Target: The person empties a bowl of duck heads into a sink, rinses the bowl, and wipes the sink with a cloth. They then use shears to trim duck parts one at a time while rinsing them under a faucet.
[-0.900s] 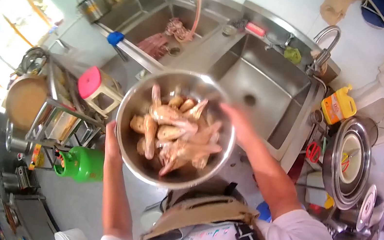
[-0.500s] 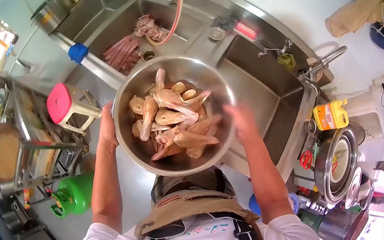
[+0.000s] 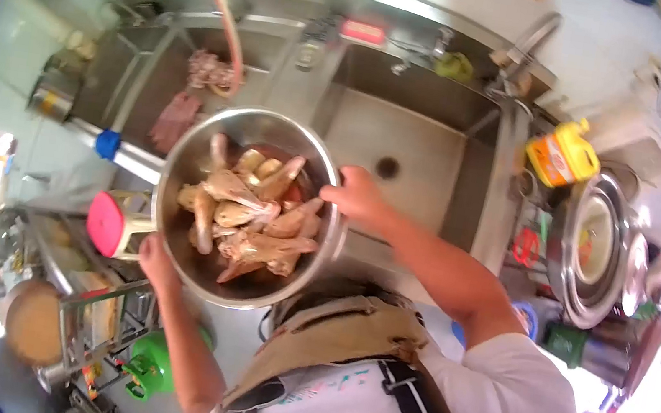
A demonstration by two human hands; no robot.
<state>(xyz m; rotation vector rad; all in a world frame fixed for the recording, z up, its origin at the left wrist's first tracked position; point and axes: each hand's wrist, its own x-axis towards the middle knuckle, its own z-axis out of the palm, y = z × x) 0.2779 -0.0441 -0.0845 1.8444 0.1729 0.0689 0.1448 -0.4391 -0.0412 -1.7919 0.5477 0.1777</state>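
Observation:
A large stainless steel bowl (image 3: 268,287) is held up in front of me, over the front edge of the sinks. Inside lies a heap of pale, skin-on poultry pieces (image 3: 250,208) with a little reddish liquid beside them. My left hand (image 3: 159,262) grips the lower left side of the bowl, its fingers partly hidden beneath. On the other side, my right hand (image 3: 359,196) is closed on the rim, thumb toward the inside.
In the left sink (image 3: 263,58) lie strips of reddish meat (image 3: 176,119) and a pink hose (image 3: 226,19). The right sink (image 3: 407,145) has a dark drain. A pink-topped stool (image 3: 106,223), a green gas cylinder (image 3: 156,364) and a yellow jug (image 3: 562,154) stand around.
The bowl has moved left together with my hands, and the view has shifted. My right hand, blurred and apart from the rim before, now grips it.

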